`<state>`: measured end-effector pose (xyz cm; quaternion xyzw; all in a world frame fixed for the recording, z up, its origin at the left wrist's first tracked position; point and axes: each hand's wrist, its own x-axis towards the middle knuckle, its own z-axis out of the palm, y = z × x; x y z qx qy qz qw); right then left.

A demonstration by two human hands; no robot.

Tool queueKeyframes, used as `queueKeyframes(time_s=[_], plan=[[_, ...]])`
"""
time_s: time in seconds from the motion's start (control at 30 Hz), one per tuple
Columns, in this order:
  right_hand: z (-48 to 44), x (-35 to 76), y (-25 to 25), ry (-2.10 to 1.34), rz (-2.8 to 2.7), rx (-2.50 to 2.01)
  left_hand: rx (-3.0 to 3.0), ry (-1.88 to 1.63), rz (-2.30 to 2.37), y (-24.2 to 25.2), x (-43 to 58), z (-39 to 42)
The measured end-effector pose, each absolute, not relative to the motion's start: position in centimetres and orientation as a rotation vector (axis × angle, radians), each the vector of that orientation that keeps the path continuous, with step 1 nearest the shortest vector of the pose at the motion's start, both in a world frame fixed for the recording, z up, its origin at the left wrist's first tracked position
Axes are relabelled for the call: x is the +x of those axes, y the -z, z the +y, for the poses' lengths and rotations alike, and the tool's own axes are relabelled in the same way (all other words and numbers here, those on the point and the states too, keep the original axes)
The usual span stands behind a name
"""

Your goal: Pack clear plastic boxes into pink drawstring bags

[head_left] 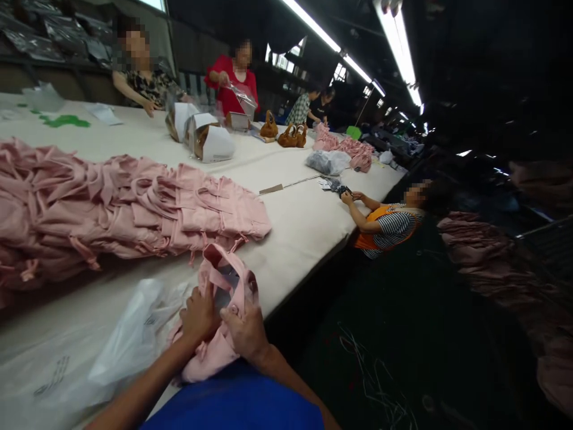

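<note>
Left hand (199, 315), right hand (247, 334): fingers curled closed on bag (218, 357) edges. I'd spread mouth evenly, grip light.

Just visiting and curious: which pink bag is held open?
The bag between the left hand and right hand, mouth showing; the nearby pile lies unheld.

- A long pale desk (298, 239) runs away into the room.
- On its far side, a person in red (233, 80) handles clear plastic behind small brown handbags (268, 126).
- A person in a patterned top (152, 83) stands left of plastic-wrapped packages (217, 143) with white panels.
- A green patch (69, 121) (its material is unclear) lies near white paper (104, 114).
- A person in an orange apron (373, 233) handles something small and dark.
- Overhead, tube lights (400, 45) glow; pale strings (369, 373) lie on the dark floor (331, 298).
</note>
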<state>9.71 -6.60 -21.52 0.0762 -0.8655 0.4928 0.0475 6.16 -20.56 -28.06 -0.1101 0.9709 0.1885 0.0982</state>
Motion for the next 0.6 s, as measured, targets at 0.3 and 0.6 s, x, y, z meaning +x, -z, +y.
queueKeyframes(time_s=[0.3,0.6], plan=[[-3.1,9.5,20.5,-1.424,-2.631,-0.222,-0.419,-1.255,2.931,27.5,5.8,-23.4],[-8.1,9.2,18.8,-0.523,-2.981,0.775,-0.454,-1.673,2.64,24.1,3.9,-26.9]])
